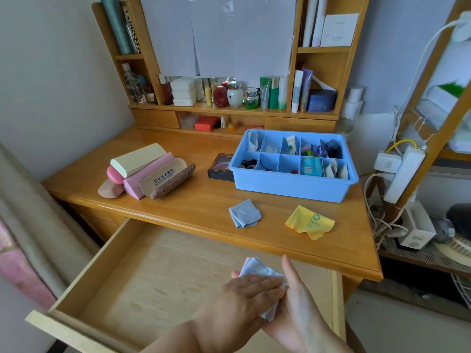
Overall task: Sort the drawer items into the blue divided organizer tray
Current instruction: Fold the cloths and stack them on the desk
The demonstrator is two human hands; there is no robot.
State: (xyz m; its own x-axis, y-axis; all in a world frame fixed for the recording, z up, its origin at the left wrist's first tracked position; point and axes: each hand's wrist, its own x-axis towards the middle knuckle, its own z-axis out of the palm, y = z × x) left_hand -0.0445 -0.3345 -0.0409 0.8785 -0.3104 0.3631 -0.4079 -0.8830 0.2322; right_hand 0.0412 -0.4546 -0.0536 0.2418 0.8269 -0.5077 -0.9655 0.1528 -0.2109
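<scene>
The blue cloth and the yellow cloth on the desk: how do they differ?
The blue cloth is plain and folded into a small bundle; the yellow cloth carries a green printed logo and lies more spread out, with a wavy edge. Both lie on the desk in front of the blue tray.

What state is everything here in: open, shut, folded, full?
Drawer: pulled open.
Blue organizer tray: on the desk, most compartments holding items.
Blue cloth: folded on the desk.
Yellow cloth: folded on the desk.
White cloth: pressed between both palms.
Left hand: flat on top.
Right hand: flat beneath.
Eyeglass cases: closed, piled.
</scene>
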